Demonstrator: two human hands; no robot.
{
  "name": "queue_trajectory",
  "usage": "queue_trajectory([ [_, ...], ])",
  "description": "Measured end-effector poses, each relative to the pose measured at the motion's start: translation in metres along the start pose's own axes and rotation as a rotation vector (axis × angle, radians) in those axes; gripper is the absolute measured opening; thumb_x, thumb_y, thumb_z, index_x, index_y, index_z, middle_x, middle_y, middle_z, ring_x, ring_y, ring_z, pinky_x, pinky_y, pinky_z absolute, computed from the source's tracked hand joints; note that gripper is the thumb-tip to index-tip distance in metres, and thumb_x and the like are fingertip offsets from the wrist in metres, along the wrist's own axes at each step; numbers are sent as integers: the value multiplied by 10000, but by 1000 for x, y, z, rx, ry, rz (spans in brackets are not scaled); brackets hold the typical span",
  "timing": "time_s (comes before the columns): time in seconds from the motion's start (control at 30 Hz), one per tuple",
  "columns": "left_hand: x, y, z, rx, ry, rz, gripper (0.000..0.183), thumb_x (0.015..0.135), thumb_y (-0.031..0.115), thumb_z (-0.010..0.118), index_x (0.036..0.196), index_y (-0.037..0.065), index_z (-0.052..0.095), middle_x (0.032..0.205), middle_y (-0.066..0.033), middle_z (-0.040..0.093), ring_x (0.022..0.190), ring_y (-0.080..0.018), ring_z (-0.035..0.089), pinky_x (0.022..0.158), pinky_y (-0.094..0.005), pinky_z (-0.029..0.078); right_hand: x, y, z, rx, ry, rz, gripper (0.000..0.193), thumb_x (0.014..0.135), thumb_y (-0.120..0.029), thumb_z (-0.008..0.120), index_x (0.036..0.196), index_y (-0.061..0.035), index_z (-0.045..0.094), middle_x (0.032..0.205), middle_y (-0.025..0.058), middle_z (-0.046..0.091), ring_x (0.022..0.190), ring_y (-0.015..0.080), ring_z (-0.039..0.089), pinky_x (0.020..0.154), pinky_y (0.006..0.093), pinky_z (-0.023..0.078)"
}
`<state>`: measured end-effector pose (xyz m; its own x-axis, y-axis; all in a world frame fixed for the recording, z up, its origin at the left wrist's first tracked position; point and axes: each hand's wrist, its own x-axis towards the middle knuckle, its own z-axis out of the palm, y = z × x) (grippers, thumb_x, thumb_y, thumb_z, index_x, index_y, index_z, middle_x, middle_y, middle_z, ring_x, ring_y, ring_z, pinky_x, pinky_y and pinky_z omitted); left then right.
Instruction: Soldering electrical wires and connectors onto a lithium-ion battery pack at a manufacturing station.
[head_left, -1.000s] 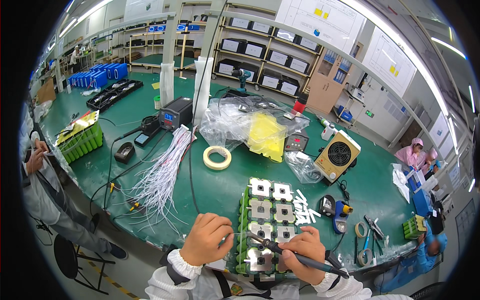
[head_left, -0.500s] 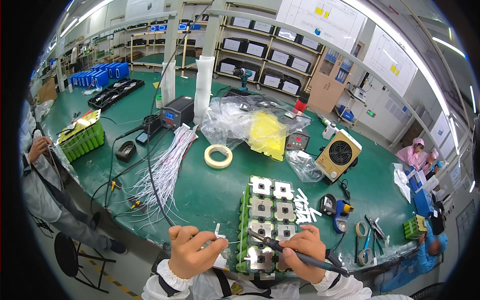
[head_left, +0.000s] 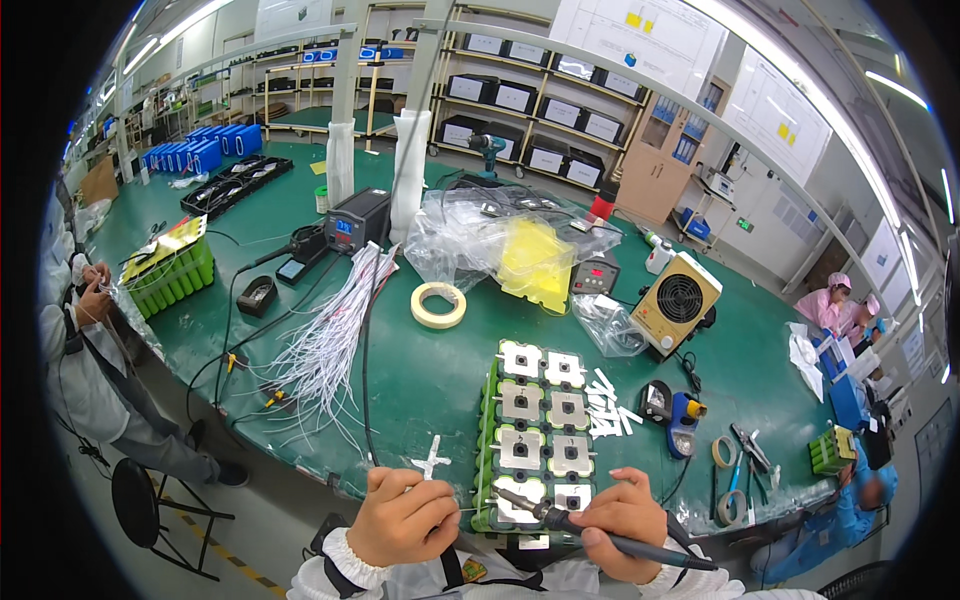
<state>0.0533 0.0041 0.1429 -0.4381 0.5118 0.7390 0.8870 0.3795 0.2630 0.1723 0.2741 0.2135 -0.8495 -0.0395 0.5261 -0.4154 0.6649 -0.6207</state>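
A green battery pack [head_left: 532,428] topped with silver metal tabs lies at the near table edge. My right hand [head_left: 625,520] grips a soldering iron [head_left: 600,532] whose tip rests on the pack's nearest tab. My left hand [head_left: 402,518] sits just left of the pack, fingers curled around a thin wire running toward the pack. A small white cross-shaped tab [head_left: 431,460] lies just above my left hand.
A bundle of white wires [head_left: 325,345], a tape roll [head_left: 438,305], a soldering station [head_left: 356,219], a beige fan unit [head_left: 678,302] and plastic bags with a yellow sheet [head_left: 535,262] stand on the green table [head_left: 420,380]. Loose tabs [head_left: 605,410] and pliers [head_left: 745,450] lie right. Other workers sit left and right.
My left hand has drawn back off the pack toward the table edge and to the left. The right hand and the iron have stayed on the near tab.
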Motion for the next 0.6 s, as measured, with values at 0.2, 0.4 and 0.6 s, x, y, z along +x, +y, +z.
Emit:
queue_trajectory([
  [0.2,2,-1,3,5,-2,-19,137,713,139,772,813,160,680,971,62,693,914,-186,566,855,-358,370,-4,0,7,-18,-66,-31,154,849,-194,735,934,-84,804,750,-6,713,770,158,669,1048,494,371],
  [0.4,1,-2,4,2,6,-25,132,717,138,768,808,166,676,969,71,693,921,-186,578,858,-357,372,-5,-1,7,-34,-78,-16,137,840,-181,733,913,-88,801,743,-12,709,749,155,665,1043,489,381],
  [0.6,1,-3,8,-9,13,-18,145,705,130,774,805,169,677,952,71,700,907,-187,572,844,-362,360,-4,2,8,-39,-58,-41,134,843,-192,738,906,-92,801,733,-13,701,741,153,661,1040,481,387],
])
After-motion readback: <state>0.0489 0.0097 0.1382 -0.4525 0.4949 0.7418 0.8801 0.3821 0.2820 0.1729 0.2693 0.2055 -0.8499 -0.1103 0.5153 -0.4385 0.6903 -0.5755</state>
